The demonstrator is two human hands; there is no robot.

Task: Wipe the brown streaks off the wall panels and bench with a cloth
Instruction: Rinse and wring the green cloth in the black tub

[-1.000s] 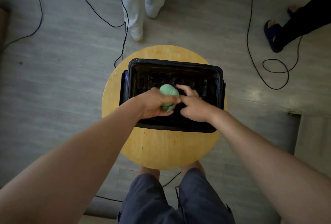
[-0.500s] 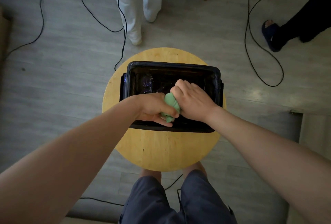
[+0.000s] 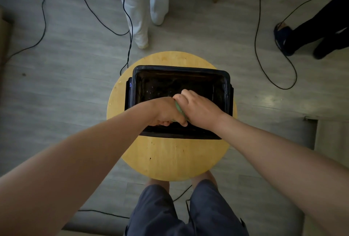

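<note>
Since a second ago, the right hand (image 3: 200,110) has closed over the cloth (image 3: 178,109), which had shown as a green ball above the left hand (image 3: 164,112); now only a thin green sliver shows between the two fists

Head view, looking straight down. Both bare forearms reach forward to a black tub (image 3: 181,68) standing on a round wooden stool (image 3: 170,160). The hands meet over the near half of the tub, knuckle to knuckle. The fingers of each are curled tight round the cloth, gripping it from opposite sides, likely to wring it out. The inside of the tub is too dark to show whether it holds water

The cloth looks soft and light and crushes fully under the grip. It is probably damp, so it may drip and slide a little in the palm. For wringing, one fist on each end suits it. For wiping, it would be better opened out flat under the palm and fingers

Judging by the sliver, the bunched cloth lies lengthwise, with one end pointing to the tub's middle and the other back toward the wearer

No wall panels or bench are in view. Black cables (image 3: 130,33) trail across the grey floor, and two other people's legs stand beyond
</note>
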